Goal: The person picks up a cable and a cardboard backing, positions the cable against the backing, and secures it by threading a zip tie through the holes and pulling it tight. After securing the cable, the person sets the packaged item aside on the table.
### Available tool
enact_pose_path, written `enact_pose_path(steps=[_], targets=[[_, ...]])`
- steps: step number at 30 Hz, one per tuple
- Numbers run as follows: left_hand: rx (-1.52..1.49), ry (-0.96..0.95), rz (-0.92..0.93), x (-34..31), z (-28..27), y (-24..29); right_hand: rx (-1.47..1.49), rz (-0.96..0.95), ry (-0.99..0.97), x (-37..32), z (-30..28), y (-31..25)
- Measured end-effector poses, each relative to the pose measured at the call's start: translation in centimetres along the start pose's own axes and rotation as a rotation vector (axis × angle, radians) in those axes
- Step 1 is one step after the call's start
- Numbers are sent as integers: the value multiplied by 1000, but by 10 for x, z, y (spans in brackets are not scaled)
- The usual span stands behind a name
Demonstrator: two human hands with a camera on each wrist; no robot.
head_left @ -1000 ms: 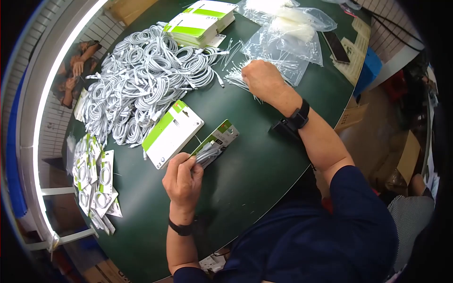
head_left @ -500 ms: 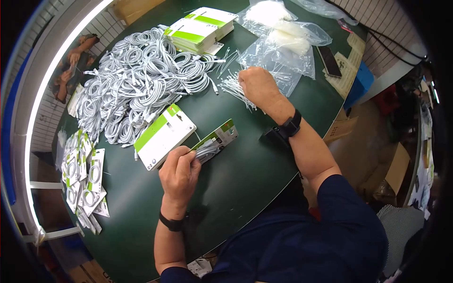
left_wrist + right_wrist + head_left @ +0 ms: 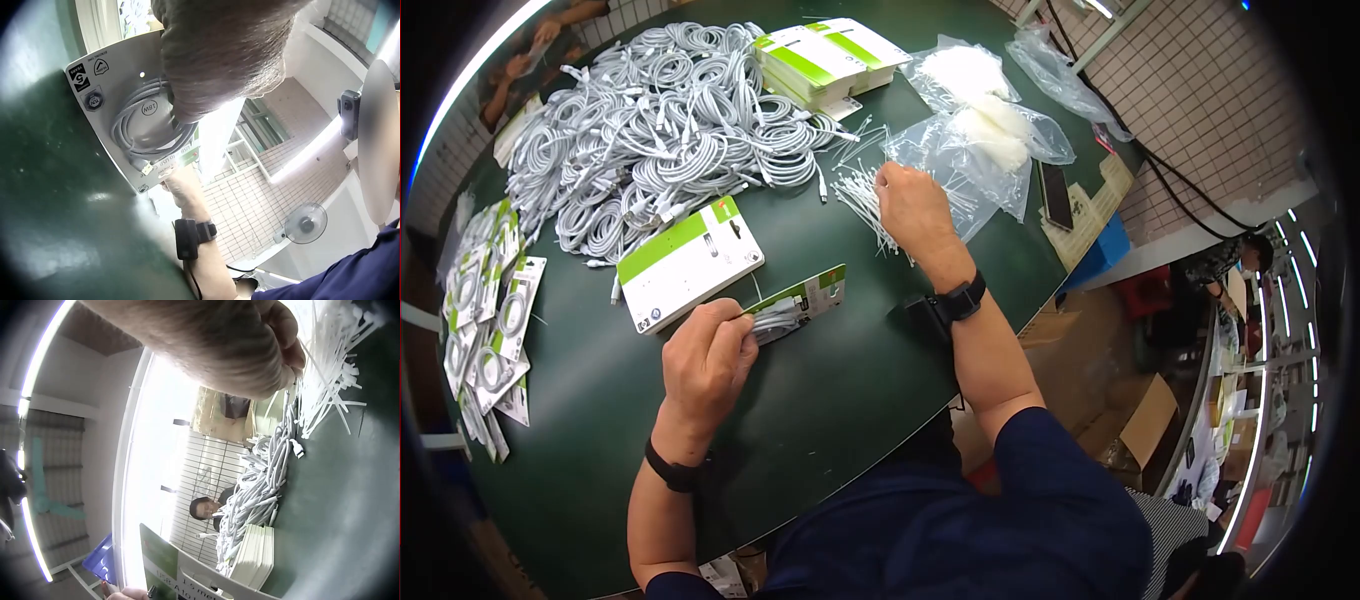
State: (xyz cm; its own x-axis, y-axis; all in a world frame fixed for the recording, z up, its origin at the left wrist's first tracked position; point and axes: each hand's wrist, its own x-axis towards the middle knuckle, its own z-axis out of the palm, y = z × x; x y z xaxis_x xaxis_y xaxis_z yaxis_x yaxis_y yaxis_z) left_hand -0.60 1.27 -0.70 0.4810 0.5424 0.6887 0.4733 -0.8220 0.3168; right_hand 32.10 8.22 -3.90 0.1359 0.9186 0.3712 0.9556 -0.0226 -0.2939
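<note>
My left hand pinches one end of a green-and-white retail card, held tilted above the table. A coiled grey USB cable lies against the card's printed face in the left wrist view, partly hidden by the hand. From the card's upper edge a thin white strip sticks out. My right hand is at a loose heap of white cable ties, its fingers curled and fingertips pinching among them. In the right wrist view the ties fan out beside the fingertips.
Behind the left hand lies a stack of cards. A large heap of coiled cables fills the back left, beside taller card stacks. Carded cables lie far left. Bags of ties and a phone are at right.
The head view has turned, so the table shifts left in it. My left hand keeps its grip on the card, now seen more edge-on. My right hand stays at the ties.
</note>
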Motion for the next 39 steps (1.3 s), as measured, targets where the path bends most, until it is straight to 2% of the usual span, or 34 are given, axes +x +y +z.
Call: enact_pose_path(steps=[5,8,16,25,28,33,36,37,39], targets=[[-3,-1,15,0,0,0,3,6,13,-1,-8,-5],[-8,-2,16,0,-1,1,66,-104,91,0,-4,1],[-2,-31,64,2,1,5,318,-70,244,2,-6,-5],[-22,-42,72,2,-1,7,384,-93,260,6,-15,-5],[-36,-19,104,3,-1,9,731,177,139,8,-15,-5],[-54,-45,123,2,-2,13,940,322,-31,9,-26,-10],[-65,-47,128,3,0,12,1247,454,-227,4,-31,-19],[-69,-54,133,3,0,12,1253,456,-236,3,-30,-22],[-69,-56,132,3,1,11,1368,481,-385,-2,-25,-30]])
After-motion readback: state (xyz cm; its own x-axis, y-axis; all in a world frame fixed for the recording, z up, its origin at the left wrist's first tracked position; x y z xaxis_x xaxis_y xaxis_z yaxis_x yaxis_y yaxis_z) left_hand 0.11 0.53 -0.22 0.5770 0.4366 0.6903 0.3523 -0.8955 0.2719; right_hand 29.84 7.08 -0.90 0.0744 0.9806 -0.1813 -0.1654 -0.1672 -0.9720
